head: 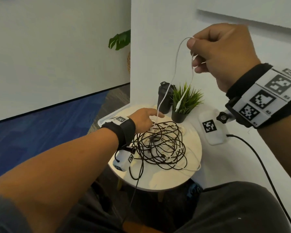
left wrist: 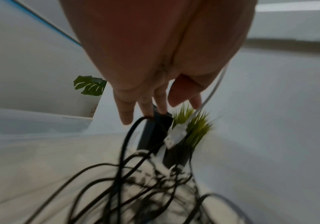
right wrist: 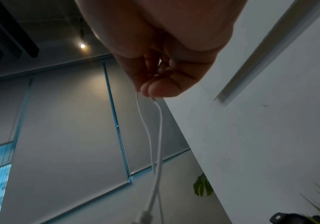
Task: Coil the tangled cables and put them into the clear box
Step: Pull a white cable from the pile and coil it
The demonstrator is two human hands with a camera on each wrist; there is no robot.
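The round white table [head: 158,180] carried a tangle of black cables [head: 160,145] across its middle, with white strands threaded through it. The clear box [head: 107,117] sat at the table's far-left edge, only its rim showing behind the left wrist. At the far edge stood a dark bottle [head: 164,98] and a small potted grass plant [head: 185,101], just beside each other.

The right hand [head: 223,54], raised well above the table, had its thumb and fingers clamped on a white cable [head: 176,54]; one run dropped to the tangle, the other hung free with its plug [head: 178,105] dangling in front of the plant. The left hand [head: 145,117] lay at the tangle's far-left side, fingers straight and spread, near where the white run entered the heap.

To do this well, the left hand would likely pin the black loops while the right drew upward slowly. The swinging plug could catch the plant or bottle.
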